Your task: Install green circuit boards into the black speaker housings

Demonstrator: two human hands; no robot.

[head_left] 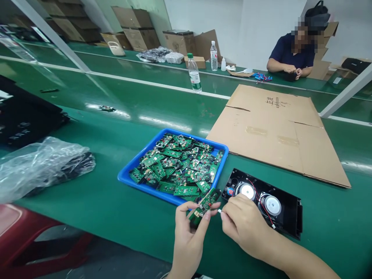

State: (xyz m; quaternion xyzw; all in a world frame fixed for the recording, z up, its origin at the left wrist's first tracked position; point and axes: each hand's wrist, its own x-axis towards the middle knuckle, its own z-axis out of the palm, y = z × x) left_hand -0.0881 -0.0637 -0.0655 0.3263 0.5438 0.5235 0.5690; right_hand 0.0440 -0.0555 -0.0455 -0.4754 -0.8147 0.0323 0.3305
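My left hand (190, 236) is closed round the edges of a green circuit board (205, 206), tilted above the near corner of a blue tray (136, 188). Close beside the board, my right hand (242, 224) pinches a small white connector plug (219, 210). A gap shows between plug and board. Behind my right hand lies a black speaker panel (287, 221) with two round speakers (272, 205) and thin red and black wires. My right hand covers part of the panel's near edge. Several more green boards (186, 162) are heaped in the tray.
A flattened cardboard box (279, 131) lies behind the panel. Clear plastic bags (49, 166) rest at left, above a red stool (29, 240). A water bottle (194, 73) stands beyond the tray. Across the bench sits a person (293, 58), hands together over a dark object.
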